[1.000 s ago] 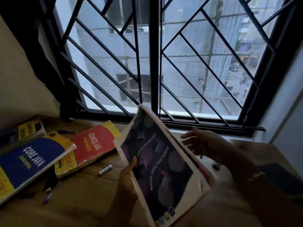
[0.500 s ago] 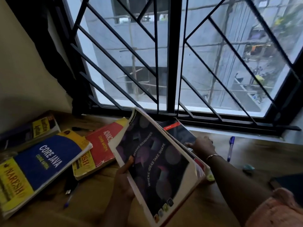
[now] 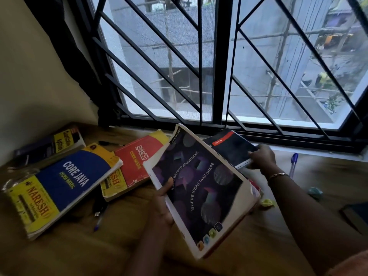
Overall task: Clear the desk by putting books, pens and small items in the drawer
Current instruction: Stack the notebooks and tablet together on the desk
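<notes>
My left hand (image 3: 162, 204) grips the lower left edge of a purple-covered notebook (image 3: 201, 188), held tilted above the wooden desk (image 3: 79, 246). My right hand (image 3: 261, 158) closes on the edge of a dark notebook with a red label (image 3: 229, 146) lying near the window sill. A blue and yellow Core Java book (image 3: 59, 184) lies at the left, partly over a red Advanced Java book (image 3: 137, 162). A dark and yellow book (image 3: 53, 144) sits behind them. A blue pen (image 3: 293, 162) lies right of my right hand. No drawer is in view.
A barred window (image 3: 217, 62) runs along the desk's far edge and a cream wall (image 3: 29, 76) closes the left. Another pen (image 3: 98, 222) and a small cable plug lie by the Core Java book. A teal item (image 3: 315, 192), a yellow scrap (image 3: 267, 203) and a dark object (image 3: 356, 218) lie right.
My right hand has reached further onto the dark notebook and closed on its edge. The view has shifted, bringing the books at the left closer.
</notes>
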A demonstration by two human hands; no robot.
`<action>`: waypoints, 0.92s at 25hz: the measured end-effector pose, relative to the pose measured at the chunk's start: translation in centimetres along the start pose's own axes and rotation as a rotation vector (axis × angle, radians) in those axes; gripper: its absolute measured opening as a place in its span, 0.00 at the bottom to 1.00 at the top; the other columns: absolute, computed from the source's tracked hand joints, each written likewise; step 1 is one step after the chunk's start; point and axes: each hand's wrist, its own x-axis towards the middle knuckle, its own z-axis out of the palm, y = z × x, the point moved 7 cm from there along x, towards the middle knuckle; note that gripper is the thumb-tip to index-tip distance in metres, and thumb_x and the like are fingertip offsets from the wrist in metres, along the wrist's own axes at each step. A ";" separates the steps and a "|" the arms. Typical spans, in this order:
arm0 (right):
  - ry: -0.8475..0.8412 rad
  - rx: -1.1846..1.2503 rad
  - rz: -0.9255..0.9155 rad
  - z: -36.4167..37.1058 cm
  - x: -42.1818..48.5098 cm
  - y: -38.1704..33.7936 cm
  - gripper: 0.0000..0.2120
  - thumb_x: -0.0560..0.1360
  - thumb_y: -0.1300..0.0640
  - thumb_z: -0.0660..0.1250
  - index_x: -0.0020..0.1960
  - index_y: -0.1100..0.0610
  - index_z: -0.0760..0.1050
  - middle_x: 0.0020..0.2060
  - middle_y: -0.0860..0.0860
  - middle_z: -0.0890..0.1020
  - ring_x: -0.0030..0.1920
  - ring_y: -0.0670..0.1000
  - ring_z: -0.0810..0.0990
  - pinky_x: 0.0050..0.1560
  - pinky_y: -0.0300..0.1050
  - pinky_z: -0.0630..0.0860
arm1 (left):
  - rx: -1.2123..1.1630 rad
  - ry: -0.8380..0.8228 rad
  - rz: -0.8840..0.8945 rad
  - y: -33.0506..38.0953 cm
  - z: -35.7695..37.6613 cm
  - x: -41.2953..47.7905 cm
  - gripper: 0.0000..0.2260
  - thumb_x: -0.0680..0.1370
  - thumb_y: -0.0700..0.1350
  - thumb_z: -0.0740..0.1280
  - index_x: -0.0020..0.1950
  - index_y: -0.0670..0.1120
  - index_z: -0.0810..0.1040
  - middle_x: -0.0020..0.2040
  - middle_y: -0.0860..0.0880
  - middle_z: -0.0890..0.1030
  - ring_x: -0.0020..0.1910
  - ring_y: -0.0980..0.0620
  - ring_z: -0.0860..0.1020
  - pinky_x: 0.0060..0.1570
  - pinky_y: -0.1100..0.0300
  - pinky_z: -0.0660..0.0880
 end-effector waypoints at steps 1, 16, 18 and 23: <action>0.026 0.059 -0.034 -1.4 -0.2 -0.7 0.10 0.70 0.62 0.68 0.51 0.60 0.74 0.38 0.57 0.79 0.44 0.64 0.81 0.46 0.60 0.79 | 0.008 0.022 0.009 -0.2 -0.1 -0.2 0.09 0.73 0.43 0.66 0.42 0.42 0.85 0.41 0.42 0.84 0.38 0.43 0.83 0.43 0.48 0.81; -0.077 0.346 -0.165 -13.1 -19.4 1.1 0.04 0.76 0.62 0.63 0.47 0.54 0.73 0.41 0.61 0.78 0.37 0.55 0.80 0.35 0.51 0.80 | 0.202 -0.017 -0.088 -10.2 7.3 -1.8 0.46 0.57 0.68 0.74 0.67 0.44 0.72 0.63 0.37 0.76 0.62 0.37 0.75 0.63 0.36 0.68; -0.053 0.180 -0.185 -13.7 -19.7 2.5 0.06 0.76 0.59 0.63 0.52 0.55 0.71 0.43 0.62 0.79 0.39 0.58 0.81 0.39 0.54 0.80 | 0.256 -0.040 -0.088 -11.2 8.4 -2.3 0.45 0.55 0.66 0.76 0.66 0.44 0.73 0.62 0.38 0.77 0.60 0.37 0.76 0.61 0.37 0.70; -0.161 -0.082 -0.189 -15.8 -19.3 4.0 0.07 0.77 0.54 0.63 0.52 0.55 0.73 0.35 0.53 0.79 0.32 0.50 0.80 0.29 0.41 0.78 | 0.179 -0.042 -0.129 -14.5 10.2 -2.1 0.19 0.66 0.38 0.71 0.57 0.39 0.78 0.54 0.37 0.81 0.51 0.37 0.80 0.49 0.46 0.79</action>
